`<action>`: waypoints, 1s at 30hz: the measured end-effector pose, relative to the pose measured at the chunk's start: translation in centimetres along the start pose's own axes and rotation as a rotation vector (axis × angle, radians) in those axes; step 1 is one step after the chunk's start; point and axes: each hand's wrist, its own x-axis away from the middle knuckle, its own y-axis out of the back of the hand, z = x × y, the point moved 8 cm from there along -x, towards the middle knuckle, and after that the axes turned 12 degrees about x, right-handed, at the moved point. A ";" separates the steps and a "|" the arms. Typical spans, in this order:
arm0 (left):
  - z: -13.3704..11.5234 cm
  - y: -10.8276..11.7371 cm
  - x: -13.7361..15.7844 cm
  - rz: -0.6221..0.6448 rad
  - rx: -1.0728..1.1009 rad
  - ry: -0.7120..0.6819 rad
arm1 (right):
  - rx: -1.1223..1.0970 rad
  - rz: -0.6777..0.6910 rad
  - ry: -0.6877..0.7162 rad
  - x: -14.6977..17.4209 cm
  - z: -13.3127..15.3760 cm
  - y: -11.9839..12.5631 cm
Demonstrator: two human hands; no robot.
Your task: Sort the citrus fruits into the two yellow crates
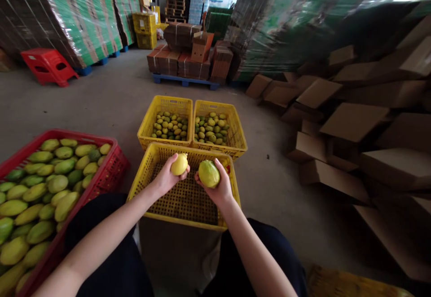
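My left hand [167, 175] is closed around a yellow lemon [179, 164] with a small nub at its top. A larger, greenish-yellow lemon [209, 174] rests in my right hand [220, 188], fingers curled about it. Both hands are above a yellow plastic crate [182, 222], whose perforated floor shows beneath them. To my left stands a red crate [116, 153] heaped with green and yellow lemons [40, 192].
Beyond the near crate are two more yellow crates, left [143, 130] and right [240, 135], holding smaller lemons. Opened cardboard boxes [353, 121] pile up on the right. A red stool [49, 65] stands far left; a blue pallet [185, 81] bears flattened cartons.
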 end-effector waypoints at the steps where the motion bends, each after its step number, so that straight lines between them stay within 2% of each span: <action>1: 0.0 0.1 0.0 -0.017 0.026 0.006 | -0.034 -0.035 -0.017 0.0 -0.2 0.1; 5: -0.4 0.5 0.1 -0.112 0.080 -0.020 | -0.124 -0.156 -0.091 -0.4 -1.0 0.6; 8: -0.2 0.9 0.2 -0.207 0.057 0.013 | -0.170 -0.199 -0.086 -0.8 -1.3 1.1; 13: 0.3 1.7 0.4 -0.333 0.094 0.070 | -0.123 -0.135 -0.178 -0.8 -2.0 1.0; 16: 0.2 2.4 0.5 -0.396 0.138 0.058 | -0.067 -0.116 -0.184 -0.3 -1.7 0.7; 20: 0.5 2.8 0.4 -0.399 0.136 0.102 | -0.077 -0.111 -0.207 0.0 -1.9 0.4; 26: 0.9 2.5 0.4 -0.351 0.091 0.123 | -0.068 -0.233 -0.192 -0.6 -2.7 1.7; 30: 0.9 2.7 0.4 -0.426 0.135 0.146 | -0.173 -0.278 -0.143 -0.8 -2.4 2.4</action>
